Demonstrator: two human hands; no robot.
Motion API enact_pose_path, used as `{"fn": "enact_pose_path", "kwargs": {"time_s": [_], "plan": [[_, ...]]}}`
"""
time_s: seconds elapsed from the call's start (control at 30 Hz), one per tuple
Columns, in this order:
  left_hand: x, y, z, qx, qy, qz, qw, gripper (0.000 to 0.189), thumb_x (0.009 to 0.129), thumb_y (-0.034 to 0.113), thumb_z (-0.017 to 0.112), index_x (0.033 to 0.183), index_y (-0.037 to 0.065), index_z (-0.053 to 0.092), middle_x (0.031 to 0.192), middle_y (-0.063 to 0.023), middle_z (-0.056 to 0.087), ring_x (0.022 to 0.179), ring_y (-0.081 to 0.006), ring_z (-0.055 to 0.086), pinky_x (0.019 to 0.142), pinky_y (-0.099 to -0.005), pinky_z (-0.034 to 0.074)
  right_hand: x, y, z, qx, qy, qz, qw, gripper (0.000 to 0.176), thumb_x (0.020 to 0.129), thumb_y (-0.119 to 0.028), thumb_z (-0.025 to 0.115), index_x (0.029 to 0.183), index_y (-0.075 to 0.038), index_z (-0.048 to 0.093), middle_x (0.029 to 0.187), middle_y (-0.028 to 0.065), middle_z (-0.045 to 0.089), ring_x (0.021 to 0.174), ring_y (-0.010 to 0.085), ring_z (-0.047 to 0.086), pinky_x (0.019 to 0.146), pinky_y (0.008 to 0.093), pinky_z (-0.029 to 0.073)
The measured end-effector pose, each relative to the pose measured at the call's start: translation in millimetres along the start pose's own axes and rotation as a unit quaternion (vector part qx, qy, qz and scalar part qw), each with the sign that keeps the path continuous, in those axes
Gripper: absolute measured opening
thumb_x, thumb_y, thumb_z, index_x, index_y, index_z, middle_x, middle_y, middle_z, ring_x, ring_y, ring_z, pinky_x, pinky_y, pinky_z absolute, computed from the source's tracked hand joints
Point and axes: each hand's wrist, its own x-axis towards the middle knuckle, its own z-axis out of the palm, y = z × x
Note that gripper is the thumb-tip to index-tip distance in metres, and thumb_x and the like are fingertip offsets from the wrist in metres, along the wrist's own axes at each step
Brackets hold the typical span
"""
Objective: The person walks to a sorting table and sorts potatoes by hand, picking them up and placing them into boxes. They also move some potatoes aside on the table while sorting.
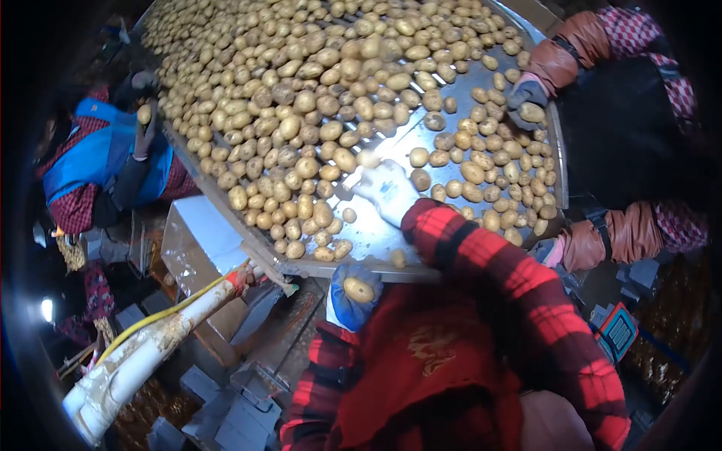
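Observation:
My left hand (351, 307), in a blue glove, is closed around a potato (358, 290) just outside the near edge of the metal sorting table (380, 239). My right hand (387, 194) wears a white glove with blue marks and reaches over the shiny metal plate. Its fingers are smeared by motion, with a pale, blurred potato (367, 158) right at the fingertips. A heap of potatoes (263, 113) spreads across the slatted part beyond and to the left of this hand. More loose potatoes (489, 165) lie on the plate to its right.
On the right, a co-worker's gloved hand (528, 101) holds a potato over the table. Another person in a blue vest (105, 150) stands at the left side. A white pipe (143, 357), a cardboard box (199, 248) and a teal-and-red crate-like object (618, 332) are below table level.

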Motion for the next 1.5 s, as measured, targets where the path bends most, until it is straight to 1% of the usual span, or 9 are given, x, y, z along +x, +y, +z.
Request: {"fn": "enact_pose_path", "kwargs": {"time_s": [0.03, 0.17, 0.2, 0.4, 0.5, 0.57, 0.67, 0.83, 1.5], "plan": [[-6, 0, -9, 0.010, 0.034, 0.048, 0.998, 0.046, 0.107, 0.041, 0.047, 0.141, 0.011, 0.052, 0.146, -0.0115, 0.056, 0.122, -0.0314, 0.060, 0.096, -0.0441, 0.055, 1, -8, -16, 0.084, 0.026, 0.063, 0.994, 0.042, 0.098, -0.012, 0.049, 0.137, -0.021, 0.061, 0.131, 0.0061, 0.062, 0.113, 0.0285, 0.062, 0.102, 0.0508, 0.046], [-7, 16, -8, 0.048, 0.001, 0.046, 0.998, 0.060, 0.105, 0.030, 0.050, 0.161, 0.017, 0.034, 0.159, -0.0174, 0.043, 0.135, -0.0443, 0.052, 0.095, -0.0479, 0.053, -35, -54, 33, 0.213, 0.122, 0.091, 0.965, 0.039, 0.104, -0.030, 0.051, 0.137, -0.009, 0.059, 0.117, 0.0201, 0.069, 0.096, 0.0367, 0.068, 0.081, 0.0484, 0.057], [-7, 19, -1, 0.089, 0.011, 0.033, 0.995, 0.060, 0.104, 0.026, 0.052, 0.160, 0.015, 0.036, 0.158, -0.0164, 0.046, 0.136, -0.0398, 0.053, 0.102, -0.0498, 0.051, -41, -77, -39, 0.323, -0.052, 0.150, 0.933, 0.036, 0.100, -0.026, 0.055, 0.131, -0.009, 0.062, 0.107, 0.0190, 0.071, 0.092, 0.0372, 0.070, 0.079, 0.0481, 0.057], [-13, 7, 7, 0.132, 0.025, 0.012, 0.991, 0.054, 0.103, 0.028, 0.053, 0.151, 0.004, 0.045, 0.147, -0.0148, 0.053, 0.131, -0.0284, 0.056, 0.110, -0.0427, 0.047, -113, -127, -37, 0.275, -0.002, 0.029, 0.961, 0.053, 0.087, -0.017, 0.068, 0.138, -0.006, 0.057, 0.124, 0.0135, 0.066, 0.119, 0.0311, 0.061, 0.105, 0.0478, 0.043], [-13, 9, 1, 0.065, -0.042, -0.029, 0.997, 0.057, 0.103, 0.029, 0.054, 0.153, 0.004, 0.042, 0.151, -0.0177, 0.049, 0.130, -0.0294, 0.056, 0.105, -0.0425, 0.051, -151, -112, -50, 0.274, 0.139, 0.028, 0.951, 0.041, 0.086, -0.015, 0.067, 0.125, -0.006, 0.062, 0.108, 0.0097, 0.068, 0.105, 0.0300, 0.064, 0.096, 0.0434, 0.045], [-13, 16, 6, 0.009, -0.123, -0.119, 0.985, 0.059, 0.102, 0.029, 0.053, 0.154, 0.004, 0.040, 0.153, -0.0195, 0.047, 0.130, -0.0315, 0.056, 0.103, -0.0438, 0.052, -191, -98, -71, 0.291, 0.048, 0.097, 0.950, 0.043, 0.089, -0.016, 0.067, 0.130, -0.006, 0.061, 0.119, 0.0135, 0.067, 0.114, 0.0324, 0.062, 0.103, 0.0467, 0.044], [-12, 21, 1, -0.024, 0.022, -0.103, 0.994, 0.059, 0.107, 0.035, 0.044, 0.162, 0.020, 0.034, 0.168, -0.0117, 0.033, 0.139, -0.0512, 0.047, 0.074, -0.0456, 0.057, -250, -80, -79, 0.295, -0.049, 0.231, 0.926, 0.041, 0.092, -0.018, 0.066, 0.130, -0.005, 0.062, 0.125, 0.0177, 0.065, 0.120, 0.0370, 0.060, 0.105, 0.0489, 0.044], [-2, 20, 5, -0.022, -0.004, -0.151, 0.988, 0.059, 0.108, 0.037, 0.041, 0.163, 0.020, 0.031, 0.169, -0.0139, 0.031, 0.140, -0.0485, 0.047, 0.076, -0.0468, 0.056, -312, -64, -72, 0.123, 0.164, 0.271, 0.941, 0.042, 0.089, -0.018, 0.069, 0.129, -0.004, 0.061, 0.136, 0.0208, 0.057, 0.129, 0.0401, 0.053, 0.108, 0.0567, 0.041], [4, -3, 15, 0.018, -0.045, -0.191, 0.980, 0.053, 0.108, 0.036, 0.044, 0.159, 0.019, 0.041, 0.165, -0.0146, 0.038, 0.141, -0.0495, 0.046, 0.081, -0.0409, 0.057, -180, -26, 18, 0.022, 0.115, 0.550, 0.827, 0.073, 0.091, -0.049, 0.065, 0.152, -0.014, 0.045, 0.149, 0.0204, 0.040, 0.139, 0.0523, 0.032, 0.114, 0.0651, 0.027]]}}
